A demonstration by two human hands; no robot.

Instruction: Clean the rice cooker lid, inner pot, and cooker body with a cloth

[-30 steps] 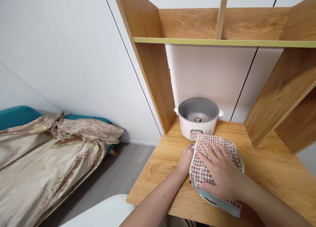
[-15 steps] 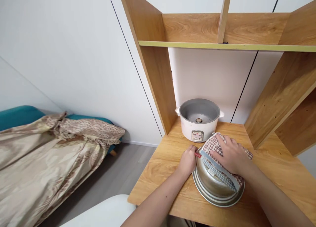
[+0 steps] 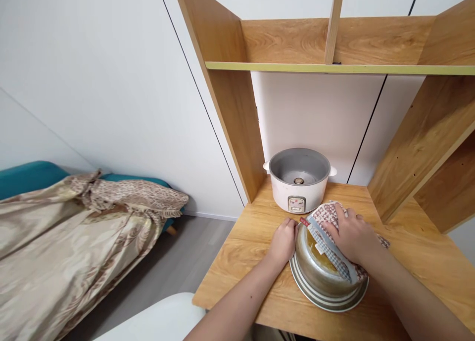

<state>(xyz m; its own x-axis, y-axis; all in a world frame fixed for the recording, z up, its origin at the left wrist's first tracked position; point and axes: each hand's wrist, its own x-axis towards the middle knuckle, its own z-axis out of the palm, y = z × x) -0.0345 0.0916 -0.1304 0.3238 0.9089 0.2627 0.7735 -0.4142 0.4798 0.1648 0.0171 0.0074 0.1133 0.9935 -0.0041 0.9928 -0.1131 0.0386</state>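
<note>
A metal inner pot (image 3: 319,274) lies upside down on the wooden desk (image 3: 241,252), its rim on the surface. My left hand (image 3: 284,242) rests against the pot's left side and steadies it. My right hand (image 3: 351,234) presses a brown-and-white patterned cloth (image 3: 328,217) with a blue edge onto the pot's upturned bottom. The white rice cooker body (image 3: 299,180) stands just behind, lidless, its grey well showing.
Wooden shelf panels (image 3: 226,98) rise left and right of the desk, with a shelf board (image 3: 334,66) overhead. A bed with a beige patterned cover (image 3: 74,242) lies at the left, across grey floor. A white chair edge (image 3: 159,321) is at the bottom.
The cloth first covered the whole pot under my flat right hand. My right hand has drawn it up toward the far side, baring the pot's near wall and rim.
</note>
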